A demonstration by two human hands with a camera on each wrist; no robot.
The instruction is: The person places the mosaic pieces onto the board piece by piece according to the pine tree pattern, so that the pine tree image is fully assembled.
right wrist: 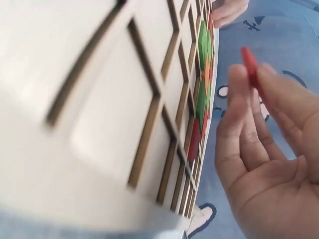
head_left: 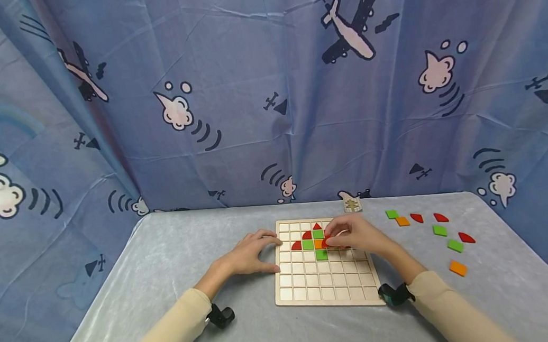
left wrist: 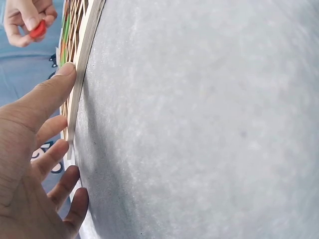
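Observation:
A wooden grid board [head_left: 306, 295] lies on the table. Set in its upper cells are an orange square tile [head_left: 318, 244], several green square tiles [head_left: 321, 255], a red triangle tile [head_left: 317, 226] and red curved-edge tiles [head_left: 297, 246]. Between thumb and fingertips my right hand [head_left: 354, 233] pinches a small red tile [right wrist: 250, 65], held above the board; it appears nearly edge-on in the right wrist view, so its full shape is unclear. My left hand [head_left: 251, 254] spreads along the board's left side, its thumb [left wrist: 66, 70] touching the rim. The right hand hides some cells.
Right of the board lie loose tiles: green squares [head_left: 455, 246], orange squares [head_left: 458, 268] and red curved-edge pieces [head_left: 467, 237]. A small patterned card [head_left: 352, 204] sits at the table's back edge, before a blue printed curtain [head_left: 241, 115].

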